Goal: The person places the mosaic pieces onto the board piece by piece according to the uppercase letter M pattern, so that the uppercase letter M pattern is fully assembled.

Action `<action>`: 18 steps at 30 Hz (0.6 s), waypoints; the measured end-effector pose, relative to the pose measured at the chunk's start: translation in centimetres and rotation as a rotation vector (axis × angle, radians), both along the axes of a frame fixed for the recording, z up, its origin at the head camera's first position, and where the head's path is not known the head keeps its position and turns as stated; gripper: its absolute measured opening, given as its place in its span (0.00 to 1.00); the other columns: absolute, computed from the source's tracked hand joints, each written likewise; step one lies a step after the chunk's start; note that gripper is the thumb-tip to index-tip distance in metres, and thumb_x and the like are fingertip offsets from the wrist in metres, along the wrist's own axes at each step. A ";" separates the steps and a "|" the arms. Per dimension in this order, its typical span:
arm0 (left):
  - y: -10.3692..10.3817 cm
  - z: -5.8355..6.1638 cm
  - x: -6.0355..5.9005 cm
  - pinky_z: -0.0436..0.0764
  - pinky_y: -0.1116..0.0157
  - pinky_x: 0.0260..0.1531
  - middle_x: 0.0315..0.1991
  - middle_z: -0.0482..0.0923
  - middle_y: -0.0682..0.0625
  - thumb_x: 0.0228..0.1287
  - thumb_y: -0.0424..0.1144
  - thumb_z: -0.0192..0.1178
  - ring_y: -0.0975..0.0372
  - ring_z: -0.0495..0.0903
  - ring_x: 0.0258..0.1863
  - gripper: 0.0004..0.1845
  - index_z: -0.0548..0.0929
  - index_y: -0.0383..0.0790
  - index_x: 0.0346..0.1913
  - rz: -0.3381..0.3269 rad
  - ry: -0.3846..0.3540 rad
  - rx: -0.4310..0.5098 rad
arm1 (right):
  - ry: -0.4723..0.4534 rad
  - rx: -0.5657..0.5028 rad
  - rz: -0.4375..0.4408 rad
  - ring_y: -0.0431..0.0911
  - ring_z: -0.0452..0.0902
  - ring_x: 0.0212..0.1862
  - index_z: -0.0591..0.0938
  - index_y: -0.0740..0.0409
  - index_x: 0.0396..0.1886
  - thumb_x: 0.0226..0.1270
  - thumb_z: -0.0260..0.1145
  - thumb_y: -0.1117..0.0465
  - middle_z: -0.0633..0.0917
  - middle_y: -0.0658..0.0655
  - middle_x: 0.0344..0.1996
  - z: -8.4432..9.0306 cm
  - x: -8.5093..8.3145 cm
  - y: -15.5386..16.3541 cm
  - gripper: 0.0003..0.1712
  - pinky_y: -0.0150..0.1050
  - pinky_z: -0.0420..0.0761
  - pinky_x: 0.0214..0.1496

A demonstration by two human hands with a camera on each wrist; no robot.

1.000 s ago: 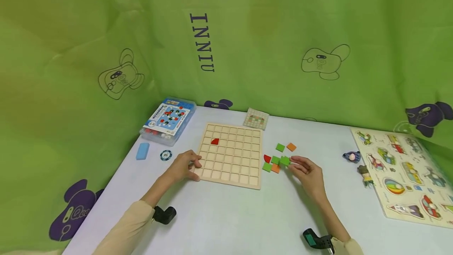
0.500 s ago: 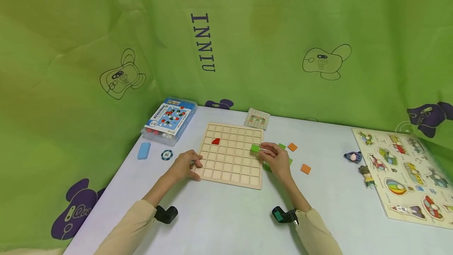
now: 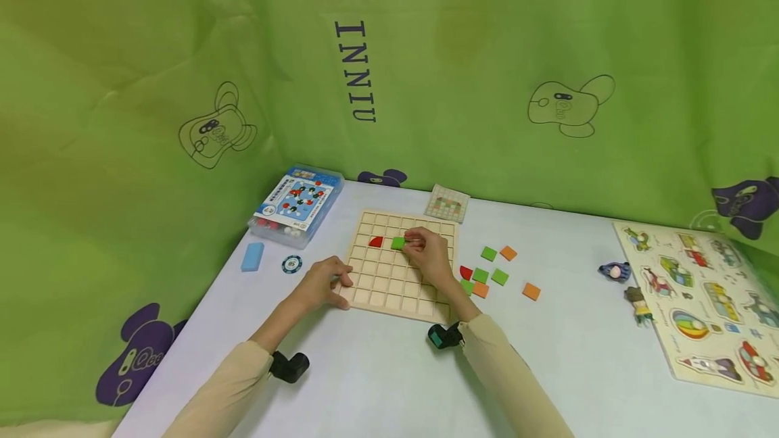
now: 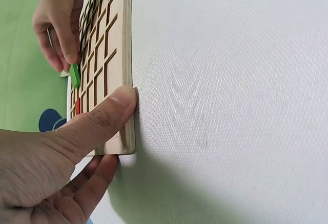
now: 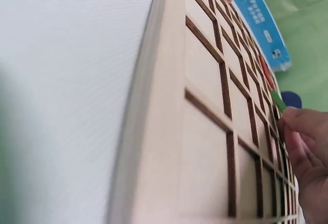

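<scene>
A wooden grid board (image 3: 385,286) lies on the table, with one red quarter-circle tile (image 3: 376,242) in a cell of its upper left part. At the board's near left corner, my left hand (image 3: 321,282) grips the edge; in the left wrist view the thumb (image 4: 105,115) lies along the front edge and the fingers touch the side. Over the upper middle of the board, my right hand (image 3: 431,255) pinches a green square tile (image 3: 398,243) between thumb and fingertips. The tile looks tilted in the left wrist view; whether it touches the board I cannot tell.
Right of the board lie loose green tiles (image 3: 500,277), orange tiles (image 3: 531,291) and a red tile (image 3: 466,272). Behind it is a pattern card (image 3: 447,204). A plastic box (image 3: 298,205), blue block (image 3: 252,257) and round chip (image 3: 292,263) stand left; a picture puzzle (image 3: 700,303) and small figures (image 3: 615,272) lie right.
My right hand has carried the green tile leftward from the loose tiles to over the board, uncovering the tiles behind it. The left hand keeps its hold on the corner.
</scene>
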State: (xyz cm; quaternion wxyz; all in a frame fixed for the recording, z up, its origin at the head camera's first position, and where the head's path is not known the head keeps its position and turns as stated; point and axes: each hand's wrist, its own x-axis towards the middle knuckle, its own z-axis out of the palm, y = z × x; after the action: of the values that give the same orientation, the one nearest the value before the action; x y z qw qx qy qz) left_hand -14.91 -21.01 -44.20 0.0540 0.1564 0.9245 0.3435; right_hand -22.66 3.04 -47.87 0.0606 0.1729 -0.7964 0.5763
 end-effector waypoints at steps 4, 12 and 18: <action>0.0 0.0 -0.1 0.75 0.62 0.41 0.46 0.79 0.39 0.31 0.26 0.79 0.46 0.77 0.50 0.17 0.81 0.34 0.26 -0.006 0.001 0.000 | 0.004 0.053 0.019 0.55 0.84 0.38 0.81 0.75 0.43 0.54 0.69 0.77 0.85 0.67 0.38 0.1 -0.5 -0.8 0.15 0.36 0.84 0.39; 0.2 0.2 -0.2 0.76 0.65 0.38 0.48 0.79 0.39 0.32 0.27 0.79 0.46 0.76 0.51 0.17 0.81 0.34 0.27 0.009 -0.023 -0.018 | 0.009 0.138 0.054 0.54 0.84 0.36 0.81 0.75 0.43 0.53 0.70 0.77 0.85 0.67 0.37 0.8 -0.9 -1.4 0.15 0.37 0.84 0.39; 0.1 0.2 0.0 0.78 0.65 0.38 0.48 0.79 0.40 0.32 0.26 0.79 0.46 0.77 0.51 0.17 0.81 0.34 0.27 0.017 -0.029 -0.019 | 0.000 0.117 0.023 0.55 0.85 0.37 0.83 0.74 0.43 0.54 0.71 0.75 0.86 0.65 0.36 1.1 -0.6 -0.7 0.15 0.38 0.84 0.39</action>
State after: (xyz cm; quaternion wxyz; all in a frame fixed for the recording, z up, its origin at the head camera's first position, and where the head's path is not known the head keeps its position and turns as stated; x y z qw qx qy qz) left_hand -14.88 -20.91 -44.02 0.0660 0.1429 0.9281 0.3374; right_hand -23.29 2.35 -46.76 0.0438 0.1852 -0.8268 0.5293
